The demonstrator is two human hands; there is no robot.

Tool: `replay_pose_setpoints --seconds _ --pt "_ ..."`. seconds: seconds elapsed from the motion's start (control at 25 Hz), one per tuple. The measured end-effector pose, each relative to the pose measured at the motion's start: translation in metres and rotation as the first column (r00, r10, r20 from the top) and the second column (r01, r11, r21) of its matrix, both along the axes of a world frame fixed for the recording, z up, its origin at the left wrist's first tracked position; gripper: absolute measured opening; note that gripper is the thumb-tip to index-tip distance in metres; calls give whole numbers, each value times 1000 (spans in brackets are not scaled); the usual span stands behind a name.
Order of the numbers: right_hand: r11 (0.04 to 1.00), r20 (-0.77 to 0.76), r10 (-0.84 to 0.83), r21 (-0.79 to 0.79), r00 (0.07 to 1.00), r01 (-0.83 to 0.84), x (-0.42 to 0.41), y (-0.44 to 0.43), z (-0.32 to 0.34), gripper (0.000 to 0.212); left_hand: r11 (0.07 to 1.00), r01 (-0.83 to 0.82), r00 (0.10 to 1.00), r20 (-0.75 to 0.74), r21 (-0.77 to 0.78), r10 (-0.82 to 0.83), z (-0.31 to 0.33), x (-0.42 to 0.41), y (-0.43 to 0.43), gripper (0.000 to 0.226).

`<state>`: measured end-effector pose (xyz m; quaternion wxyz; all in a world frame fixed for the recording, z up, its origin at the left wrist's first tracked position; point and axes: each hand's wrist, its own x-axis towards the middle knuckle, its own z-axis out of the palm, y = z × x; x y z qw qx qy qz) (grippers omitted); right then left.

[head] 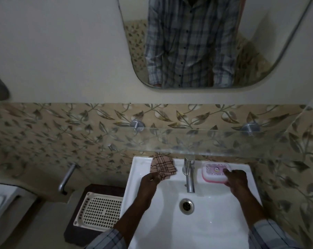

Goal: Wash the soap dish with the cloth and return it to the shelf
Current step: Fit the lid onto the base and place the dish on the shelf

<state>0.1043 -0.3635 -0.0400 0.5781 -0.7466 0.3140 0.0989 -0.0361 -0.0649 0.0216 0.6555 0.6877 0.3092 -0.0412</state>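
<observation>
A pink and white soap dish with a lid sits on the sink's back ledge, right of the tap. My right hand rests on its right end, fingers curled over the edge. A checked pink cloth lies crumpled on the ledge left of the tap. My left hand touches the cloth's near corner, fingers pinched at it. A glass shelf runs along the wall just above the sink.
The white sink has a chrome tap at the back middle and a drain below it. A mirror hangs above. A white perforated tray lies on a dark stand at the left. A wall tap sticks out farther left.
</observation>
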Motion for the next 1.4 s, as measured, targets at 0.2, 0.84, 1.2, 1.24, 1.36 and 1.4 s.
replay_pose_setpoints --seconds 0.2,0.84,1.2,1.24,1.36,1.4 --pt "929 73 -68 369 995 36 -23 -14 18 27 986 -114 993 36 120 111 -29 18 1 29" --pt "887 352 167 354 921 -296 -115 35 209 16 973 -113 876 483 201 2 131 -27 -91 42" --pt "885 502 403 -428 765 -184 -25 60 231 35 774 -87 911 364 628 -193 159 68 -63 60" --pt "881 480 405 -432 779 -192 -22 60 223 37 744 -72 928 318 664 -194 155 71 -62 55" --pt "895 443 371 -405 816 -187 -25 62 207 35 711 -70 944 276 700 -179 146 75 -63 34" --pt "902 453 361 -393 815 -182 -26 64 205 34 695 -77 946 272 715 -175 143 75 -63 31"
